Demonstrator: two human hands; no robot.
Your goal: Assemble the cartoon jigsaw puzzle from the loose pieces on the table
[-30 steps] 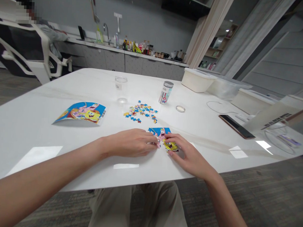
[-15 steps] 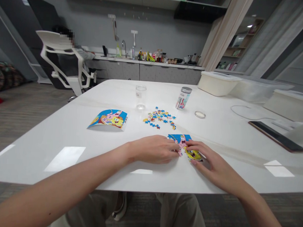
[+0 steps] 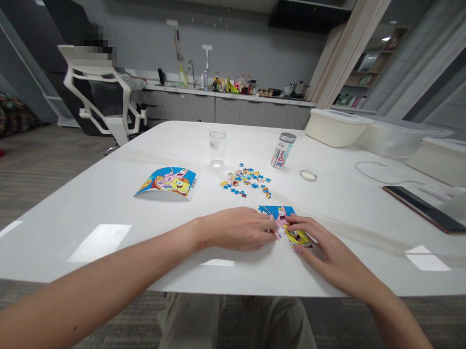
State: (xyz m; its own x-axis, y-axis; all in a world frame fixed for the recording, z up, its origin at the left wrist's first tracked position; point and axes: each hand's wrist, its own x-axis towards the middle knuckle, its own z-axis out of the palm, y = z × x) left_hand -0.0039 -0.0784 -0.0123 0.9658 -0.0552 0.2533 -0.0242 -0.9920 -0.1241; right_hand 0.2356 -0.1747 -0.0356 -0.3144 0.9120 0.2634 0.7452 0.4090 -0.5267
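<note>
Moves almost nothing since the earlier frame | curls left hand (image 3: pixel 238 229) at part-joined puzzle (image 3: pixel 282 215) on table (image 3: pixel 113 216), pinch unclear | rests right hand (image 3: pixel 331 254) on it, thumb and fingers apart | risks splitting joins if pressing unevenly

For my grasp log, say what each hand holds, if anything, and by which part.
The right hand holds the joined puzzle by its right side; whether the left hand grips a piece cannot be told.

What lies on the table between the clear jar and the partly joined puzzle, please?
Loose puzzle pieces lie scattered between the clear jar and the partly joined puzzle, as the head view shows.
</note>
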